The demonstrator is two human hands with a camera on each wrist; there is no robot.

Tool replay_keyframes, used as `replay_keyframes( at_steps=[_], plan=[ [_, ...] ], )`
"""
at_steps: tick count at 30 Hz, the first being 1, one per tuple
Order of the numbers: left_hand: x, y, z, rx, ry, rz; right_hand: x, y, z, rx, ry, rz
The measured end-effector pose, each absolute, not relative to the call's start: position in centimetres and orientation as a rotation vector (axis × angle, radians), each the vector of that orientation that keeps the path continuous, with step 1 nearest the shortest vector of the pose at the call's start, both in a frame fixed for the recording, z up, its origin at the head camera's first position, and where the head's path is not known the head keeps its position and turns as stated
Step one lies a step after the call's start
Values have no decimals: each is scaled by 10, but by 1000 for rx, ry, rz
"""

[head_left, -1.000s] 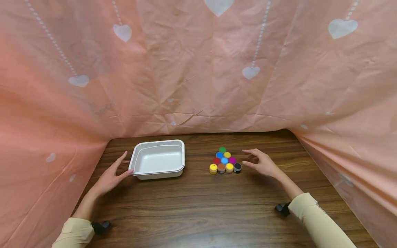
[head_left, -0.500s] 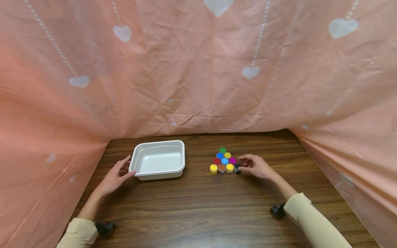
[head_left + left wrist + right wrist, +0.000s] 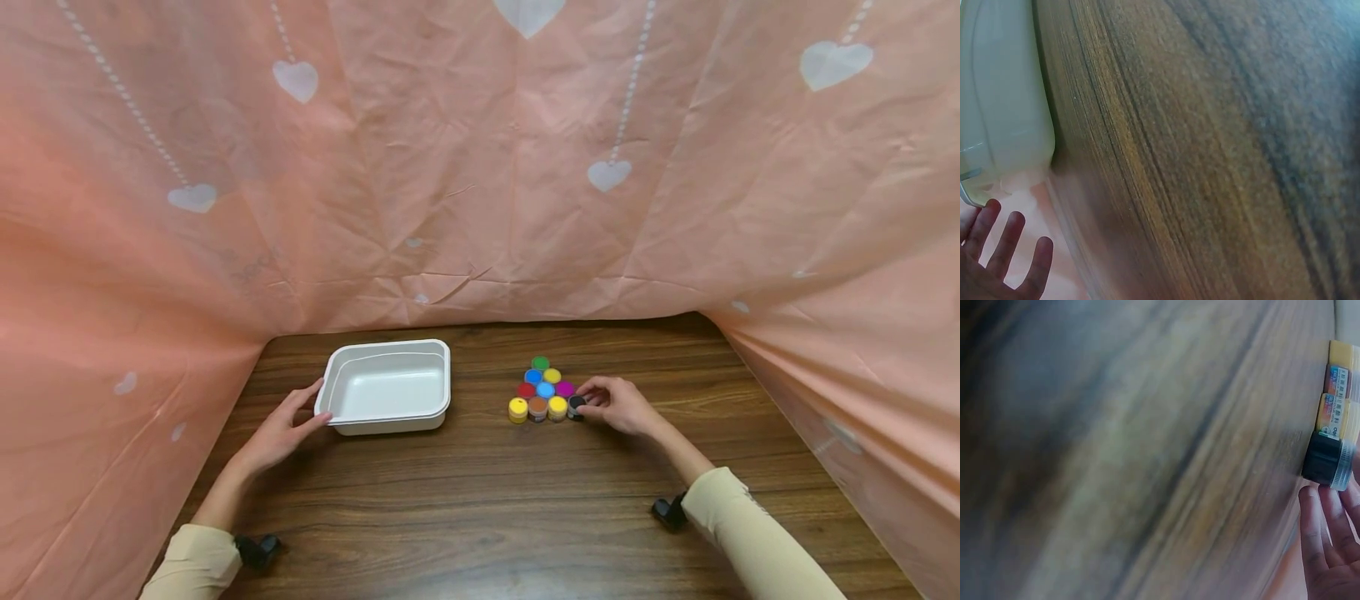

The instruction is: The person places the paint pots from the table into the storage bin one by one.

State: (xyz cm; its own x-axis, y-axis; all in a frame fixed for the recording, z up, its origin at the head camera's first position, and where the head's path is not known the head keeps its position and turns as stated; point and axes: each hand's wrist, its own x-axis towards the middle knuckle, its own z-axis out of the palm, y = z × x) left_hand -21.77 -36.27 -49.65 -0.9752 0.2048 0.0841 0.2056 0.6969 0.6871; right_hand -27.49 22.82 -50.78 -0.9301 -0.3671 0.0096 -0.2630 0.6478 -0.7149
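Observation:
A white plastic tray [image 3: 390,426] lies at the left of the table in the head view. My left hand [image 3: 279,432] is at its left end, thumb at the front corner of the rim, the other fingers fairly straight beside it. To the right, several small paint pots form a triangle with a green pot [image 3: 540,363] at its tip. At the triangle's right front corner my right hand [image 3: 621,405] pinches the black paint pot [image 3: 575,406], which still stands in its row. The right wrist view shows fingertips against the pot's side [image 3: 1322,457]; most of the thumb is out of frame.
Brown wood-grain table [image 3: 450,508] beneath everything. Pink cloth [image 3: 480,208] with white hearts hangs behind and along both sides. In the front row a yellow pot [image 3: 557,407] stands right beside the black one. A magenta pot [image 3: 565,388] is just behind.
My right hand has moved left from beside the pots to the black paint pot and its fingers have closed in on it. My left hand has shifted slightly right against the tray.

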Motion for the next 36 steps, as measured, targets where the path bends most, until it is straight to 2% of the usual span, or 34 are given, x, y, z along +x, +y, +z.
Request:
replay_keyframes(
  at_steps=[36],
  plan=[
    [-217, -362, -494, -331, -2898, -1207, -275, 228, -502, -512, 2712, -1131]
  ],
)
